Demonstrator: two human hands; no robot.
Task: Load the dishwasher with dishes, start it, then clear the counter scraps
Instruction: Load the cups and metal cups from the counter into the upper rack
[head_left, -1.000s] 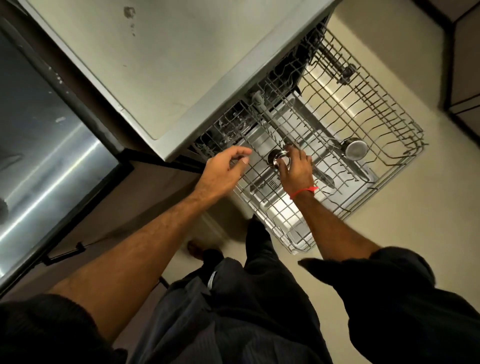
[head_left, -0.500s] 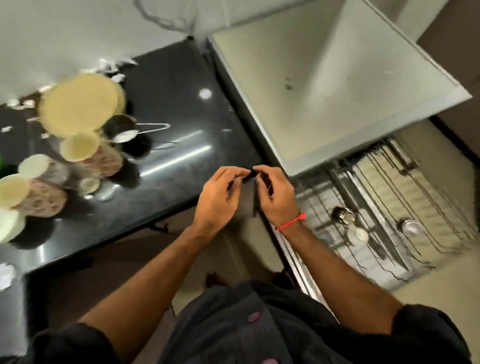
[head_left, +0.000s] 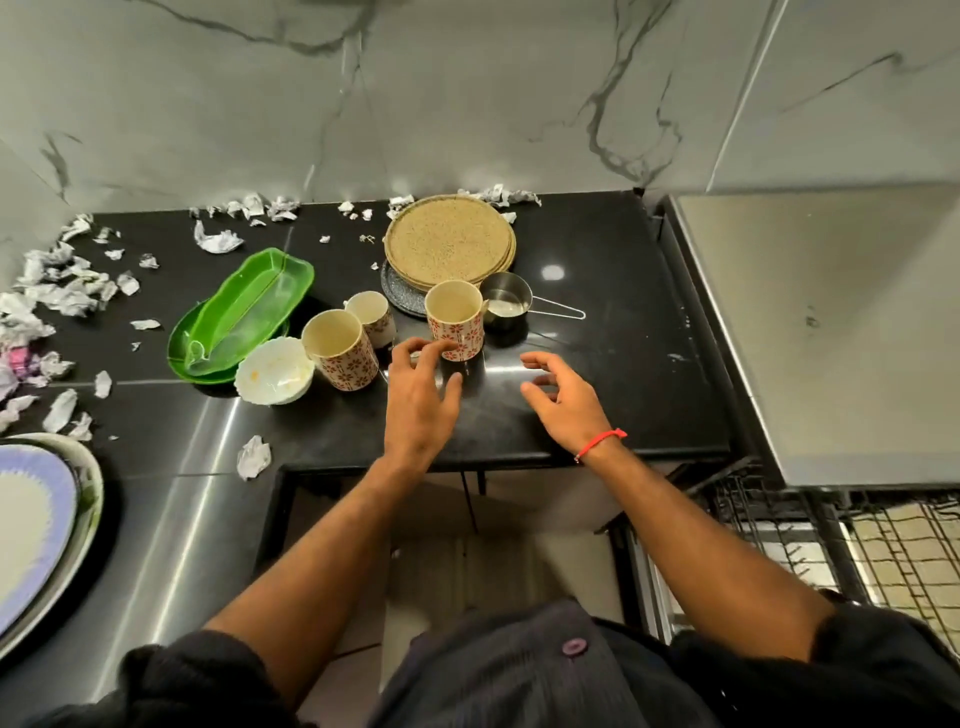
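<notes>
Closest to me, my dark shirt fills the bottom of the view, and my two bare forearms reach forward over the edge of the black counter (head_left: 597, 322). Low on my right, the wire dishwasher rack (head_left: 893, 545) is pulled out under the grey dishwasher top (head_left: 831, 322), which sits just beside the counter's right end.

My left hand (head_left: 421, 395) hovers over the counter with its fingers loosely spread and grasping nothing; its fingertips (head_left: 415, 349) are right at the base of the nearest floral mug (head_left: 456, 319), though I cannot tell if they touch it. My right hand (head_left: 566, 400), a red thread at the wrist, is also empty, fingers relaxed and slightly curled above bare counter, apart from the mug.

Left of that mug stand two more floral mugs, a larger one (head_left: 340, 349) in front and a smaller one (head_left: 371, 314) just behind it. A white bowl (head_left: 274, 370) sits beside the larger mug, and stacked green trays (head_left: 239, 317) lie to its left. Just right of the nearest mug is a small steel measuring cup (head_left: 504, 304) with its wire handle pointing right.

Behind the mugs, a stack of tan round plates (head_left: 449, 241) rests on a dark plate (head_left: 397, 293). At my far left edge lies a large plate (head_left: 36, 519) with a pale blue border.

Crumpled paper scraps (head_left: 62, 291) are scattered along the left side and the back of the counter, against the marble wall (head_left: 415, 93).
</notes>
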